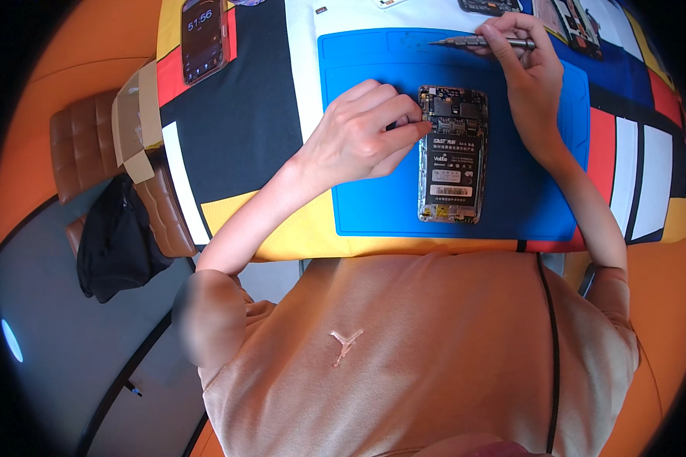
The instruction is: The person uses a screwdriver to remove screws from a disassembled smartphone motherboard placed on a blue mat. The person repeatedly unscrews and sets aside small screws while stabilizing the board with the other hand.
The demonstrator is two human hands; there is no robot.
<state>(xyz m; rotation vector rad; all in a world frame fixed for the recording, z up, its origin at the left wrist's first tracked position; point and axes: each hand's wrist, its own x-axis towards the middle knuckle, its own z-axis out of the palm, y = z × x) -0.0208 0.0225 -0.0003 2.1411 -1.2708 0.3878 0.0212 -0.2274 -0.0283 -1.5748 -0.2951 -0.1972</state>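
An opened phone point(453, 171) lies on a blue work mat point(373, 206), its dark battery and circuit board exposed. My left hand point(370, 133) is at the phone's upper left edge, thumb and fingers pinched together over the board; whatever is between the fingertips is hidden. My right hand point(530, 76) is raised beyond the phone's upper right corner. It grips a slim metal precision screwdriver point(472, 43), held nearly level with its tip pointing left over the mat's far compartments. Several tiny dark bits point(411, 39), too small to name, lie near that tip.
A phone with a lit timer screen point(204, 38) rests at the table's far left. Further phone parts point(568, 27) lie at the far right beyond the mat. A colour-blocked cloth point(236, 137) covers the table. Left of it stand an open cardboard box point(139, 122) and brown chairs.
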